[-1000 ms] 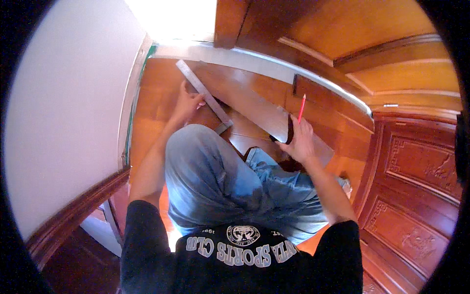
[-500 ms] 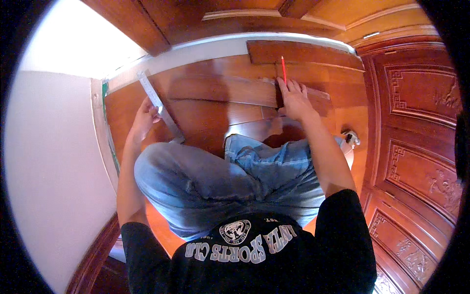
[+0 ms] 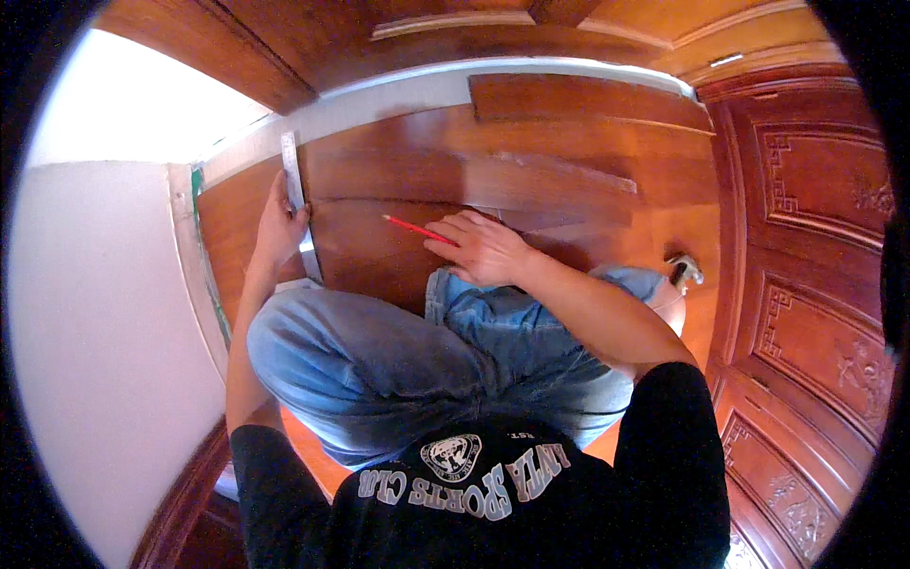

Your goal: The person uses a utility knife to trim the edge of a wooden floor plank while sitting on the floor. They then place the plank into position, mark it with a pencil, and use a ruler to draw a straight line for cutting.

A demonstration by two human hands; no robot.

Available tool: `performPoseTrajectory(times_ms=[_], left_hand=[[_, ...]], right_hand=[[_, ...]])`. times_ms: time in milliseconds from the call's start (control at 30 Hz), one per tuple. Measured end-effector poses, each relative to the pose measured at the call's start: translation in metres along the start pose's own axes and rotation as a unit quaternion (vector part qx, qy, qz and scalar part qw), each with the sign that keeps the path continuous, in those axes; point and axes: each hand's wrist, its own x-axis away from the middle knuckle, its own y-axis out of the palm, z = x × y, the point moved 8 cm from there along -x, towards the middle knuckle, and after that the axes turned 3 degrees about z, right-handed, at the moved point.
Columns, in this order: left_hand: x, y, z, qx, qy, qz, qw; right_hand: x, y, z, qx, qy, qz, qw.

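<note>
My left hand (image 3: 283, 226) is closed on a metal square (image 3: 291, 163), whose silver blade lies across the brown wood floorboards (image 3: 370, 175) near the left wall. The blade runs from near the far wall back toward my knee. My right hand (image 3: 485, 250) holds a red pencil (image 3: 414, 229) in its fingers, over the boards in front of my legs. The pencil's tip points left, toward the square, and is apart from it.
A loose wooden plank (image 3: 588, 100) lies along the far wall, and another board (image 3: 559, 176) rests nearer. A hammer (image 3: 684, 269) is by my right knee. Carved wooden doors (image 3: 820, 180) stand at the right, a white wall (image 3: 100, 313) at the left.
My right hand has moved left and nearer with the pencil, which has swung from pointing away to pointing left. The square has turned straighter, and my left hand stays on it.
</note>
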Motion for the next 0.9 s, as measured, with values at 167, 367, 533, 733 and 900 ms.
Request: performPoseTrajectory(times_ms=[167, 367, 533, 733, 900], left_hand=[[0.0, -0.026, 0.018, -0.161, 0.034, 0.016, 0.986], [-0.013, -0.016, 0.035, -0.173, 0.081, -0.01, 0.982], [-0.03, -0.014, 0.031, -0.167, 0.125, -0.012, 0.978], [-0.044, -0.001, 0.045, -0.121, 0.088, -0.057, 0.987], [-0.049, 0.009, 0.039, -0.116, 0.216, 0.016, 0.969]], right_hand=[[0.0, 0.025, 0.017, 0.026, 0.008, -0.103, 0.994], [-0.005, 0.037, 0.022, 0.037, -0.012, -0.1, 0.994], [-0.011, 0.036, 0.02, 0.027, -0.022, -0.065, 0.997], [-0.009, 0.036, 0.025, 0.021, -0.022, -0.057, 0.998], [-0.01, 0.04, 0.025, 0.031, -0.043, -0.047, 0.997]])
